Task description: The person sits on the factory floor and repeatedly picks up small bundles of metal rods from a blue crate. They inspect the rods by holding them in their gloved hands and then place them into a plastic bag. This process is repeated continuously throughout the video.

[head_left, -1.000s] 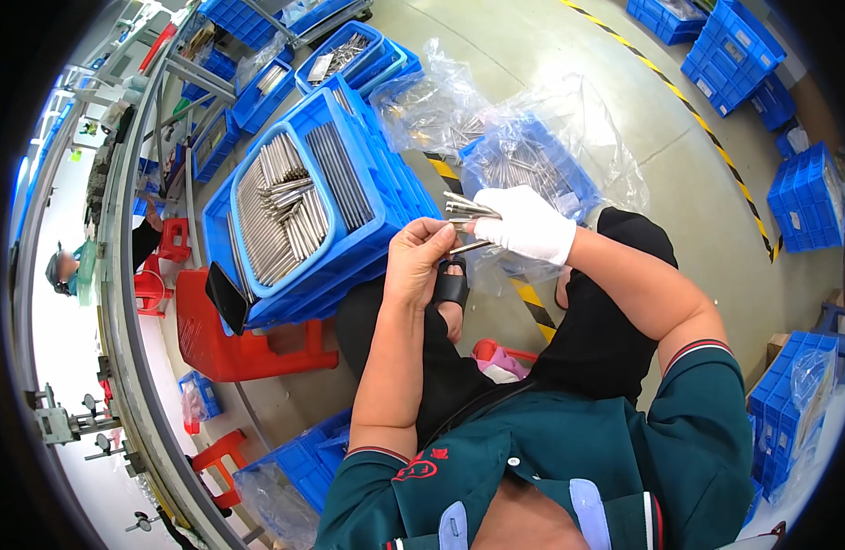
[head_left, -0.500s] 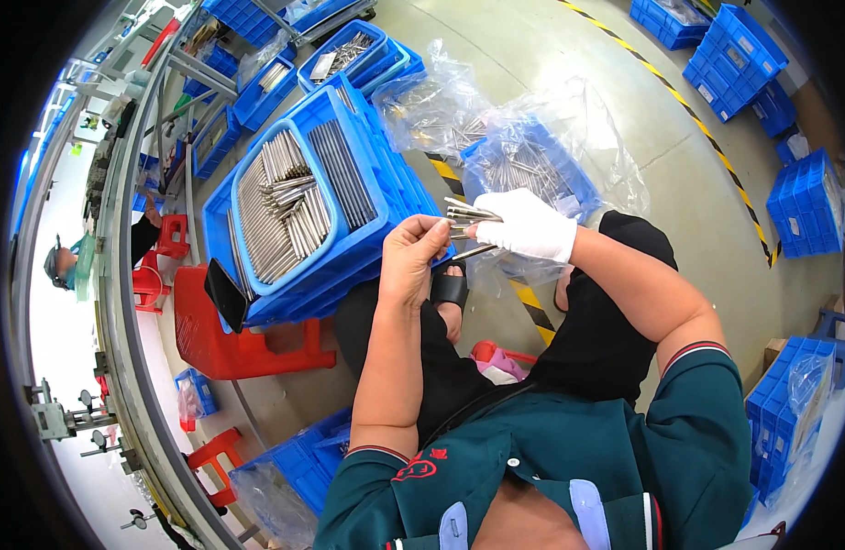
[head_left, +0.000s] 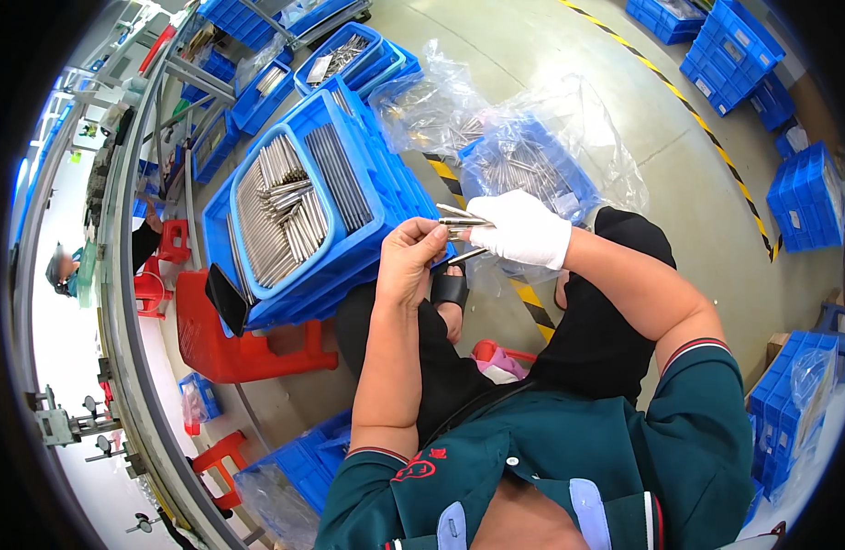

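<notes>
My right hand (head_left: 525, 229), in a white glove, is closed around several thin silvery metal rods (head_left: 464, 221), whose ends stick out to the left. My bare left hand (head_left: 409, 260) pinches at the tip of one of these rods with thumb and forefinger. Just left of my hands, a light blue tub (head_left: 329, 240) packed with similar rods (head_left: 265, 218) sits on a stack of blue crates (head_left: 386, 240). Darker grey rods (head_left: 338, 174) line up beside the tub. Beyond my right hand, a blue crate (head_left: 583, 188) lined with clear plastic holds loose thin rods (head_left: 523, 165).
A red stool (head_left: 202, 344) stands below the crate stack at left. Clear plastic bags (head_left: 431, 101) lie on the floor ahead. More blue crates (head_left: 729, 55) are stacked at right, past black-and-yellow floor tape (head_left: 688, 110). Another person (head_left: 65, 270) is at far left, beyond a metal frame.
The rods in my gloved hand have shifted and lie closer together, at a different angle. Both hands stay near the same spot, the right slightly left of before.
</notes>
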Available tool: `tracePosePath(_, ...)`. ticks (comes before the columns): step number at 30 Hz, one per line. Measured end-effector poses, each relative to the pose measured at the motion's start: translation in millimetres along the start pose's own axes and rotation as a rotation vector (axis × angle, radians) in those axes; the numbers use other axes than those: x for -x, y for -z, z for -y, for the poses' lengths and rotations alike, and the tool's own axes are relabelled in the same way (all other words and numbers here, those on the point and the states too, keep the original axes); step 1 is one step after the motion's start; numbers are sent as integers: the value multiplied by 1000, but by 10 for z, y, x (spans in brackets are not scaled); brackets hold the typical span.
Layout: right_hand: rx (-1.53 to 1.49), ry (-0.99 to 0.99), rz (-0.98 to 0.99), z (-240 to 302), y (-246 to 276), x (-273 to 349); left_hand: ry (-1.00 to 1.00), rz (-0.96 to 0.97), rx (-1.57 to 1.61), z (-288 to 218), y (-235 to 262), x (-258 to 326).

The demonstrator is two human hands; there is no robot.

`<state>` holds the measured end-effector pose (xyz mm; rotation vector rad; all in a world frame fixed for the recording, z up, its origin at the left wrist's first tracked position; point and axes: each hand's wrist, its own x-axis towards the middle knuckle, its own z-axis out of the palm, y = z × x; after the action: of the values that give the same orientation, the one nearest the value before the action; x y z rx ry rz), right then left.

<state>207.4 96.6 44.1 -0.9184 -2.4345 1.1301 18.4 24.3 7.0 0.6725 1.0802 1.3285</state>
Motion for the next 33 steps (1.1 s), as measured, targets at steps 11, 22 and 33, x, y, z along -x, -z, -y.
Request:
tracePosePath(11, 11, 22, -81, -18, -78, 26, -19, -11, 33, 118, 35, -6)
tracePosePath(22, -67, -57, -40, -68, -108, -19, -21, -20, 85, 118, 2, -12)
tracePosePath(33, -61, -77, -39, -3, -73, 6, -9, 18, 151, 168, 62, -24)
